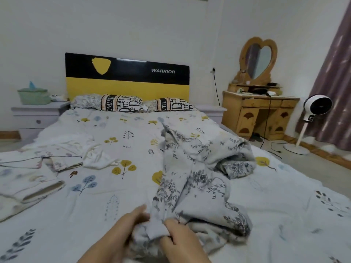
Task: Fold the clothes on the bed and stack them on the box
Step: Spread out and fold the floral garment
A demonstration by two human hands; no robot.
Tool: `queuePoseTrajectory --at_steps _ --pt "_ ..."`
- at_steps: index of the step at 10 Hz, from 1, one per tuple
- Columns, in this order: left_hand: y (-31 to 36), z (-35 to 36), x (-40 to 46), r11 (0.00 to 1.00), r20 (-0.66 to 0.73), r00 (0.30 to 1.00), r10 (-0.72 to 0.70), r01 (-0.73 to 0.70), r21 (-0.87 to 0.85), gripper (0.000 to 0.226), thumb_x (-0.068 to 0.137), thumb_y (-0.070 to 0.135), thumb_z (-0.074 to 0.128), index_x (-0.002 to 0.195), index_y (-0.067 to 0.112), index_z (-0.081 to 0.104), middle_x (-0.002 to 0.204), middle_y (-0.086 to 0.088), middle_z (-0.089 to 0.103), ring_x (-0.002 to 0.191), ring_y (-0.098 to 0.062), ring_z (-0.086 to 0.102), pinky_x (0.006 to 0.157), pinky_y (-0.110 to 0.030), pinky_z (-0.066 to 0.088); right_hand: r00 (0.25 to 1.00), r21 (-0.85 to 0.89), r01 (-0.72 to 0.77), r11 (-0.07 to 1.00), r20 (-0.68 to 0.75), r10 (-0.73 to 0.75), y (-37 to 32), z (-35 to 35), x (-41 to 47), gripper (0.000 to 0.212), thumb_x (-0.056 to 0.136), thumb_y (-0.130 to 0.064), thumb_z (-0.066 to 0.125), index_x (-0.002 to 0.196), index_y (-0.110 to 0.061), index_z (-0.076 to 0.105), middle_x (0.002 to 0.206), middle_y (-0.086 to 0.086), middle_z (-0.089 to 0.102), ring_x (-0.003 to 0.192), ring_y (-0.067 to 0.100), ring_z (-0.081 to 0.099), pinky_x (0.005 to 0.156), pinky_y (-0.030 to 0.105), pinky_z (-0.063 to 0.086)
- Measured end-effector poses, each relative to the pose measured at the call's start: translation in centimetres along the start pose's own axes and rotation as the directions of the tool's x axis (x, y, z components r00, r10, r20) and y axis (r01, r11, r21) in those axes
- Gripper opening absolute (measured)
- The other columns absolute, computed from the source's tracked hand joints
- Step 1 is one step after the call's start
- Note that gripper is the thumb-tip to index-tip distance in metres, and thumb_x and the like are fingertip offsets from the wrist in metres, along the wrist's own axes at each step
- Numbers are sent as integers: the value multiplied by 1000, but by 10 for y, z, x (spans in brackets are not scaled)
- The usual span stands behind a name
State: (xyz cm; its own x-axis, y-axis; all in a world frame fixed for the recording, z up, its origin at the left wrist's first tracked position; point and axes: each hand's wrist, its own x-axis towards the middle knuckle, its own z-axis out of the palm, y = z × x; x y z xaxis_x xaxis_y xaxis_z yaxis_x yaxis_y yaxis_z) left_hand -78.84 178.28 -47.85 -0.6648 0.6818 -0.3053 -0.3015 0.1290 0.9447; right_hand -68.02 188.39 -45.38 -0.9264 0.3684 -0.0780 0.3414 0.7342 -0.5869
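A grey floral garment point(191, 179) lies crumpled on the bed point(114, 186), its long axis running from the near edge away toward the headboard point(127, 78), a touch to the right of the bed's middle. Its near end is bunched up in both hands. The left hand point(121, 228) has its fingers laid fairly straight against the cloth's left side; whether its grip is closed on the fabric I cannot tell. The right hand point(180, 238) has its thumb and fingers curled round a fold, gripping it.

Left of the garment, pale clothes point(62, 154) lie spread on the leaf-printed cover, with a folded piece point(30, 188) nearer. Two pillows point(121, 103) rest against the headboard. Left of the headboard a nightstand point(38, 112) carries a green basket point(34, 95). To its right stand a wooden dresser point(260, 114) with a heart mirror point(258, 59), a white fan point(315, 109) and a purple curtain point(334, 82).
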Motion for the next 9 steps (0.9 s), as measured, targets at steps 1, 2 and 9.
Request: queuePoseTrajectory --at_steps 1,2,9 --pt "37 12 -48 996 -22 996 -82 83 42 24 81 18 71 72 4 55 75 -13 54 67 -19 55 67 -28 45 991 162 131 978 -32 -128 -27 2 -30 41 94 -34 44 135 -34 43 132 3 55 122 18 50 91 24 40" --pt "48 -29 -67 962 -109 992 -60 86 260 16 81 9 69 79 4 54 76 -14 53 64 -21 50 55 -26 40 956 300 237 924 98 -277 -43 0 -57 40 88 -40 54 128 -38 49 125 -8 61 114 5 56 96 19 42" --pt "-37 -58 -175 -40 -46 945 325 63 997 70 72 75 28 121 28 45 126 4 43 123 -20 37 108 -44 18 976 -271 218 938 48 -214 -34 76 -60 80 89 10 34 149 -38 9 157 -1 -16 146 20 -12 117 35 2"
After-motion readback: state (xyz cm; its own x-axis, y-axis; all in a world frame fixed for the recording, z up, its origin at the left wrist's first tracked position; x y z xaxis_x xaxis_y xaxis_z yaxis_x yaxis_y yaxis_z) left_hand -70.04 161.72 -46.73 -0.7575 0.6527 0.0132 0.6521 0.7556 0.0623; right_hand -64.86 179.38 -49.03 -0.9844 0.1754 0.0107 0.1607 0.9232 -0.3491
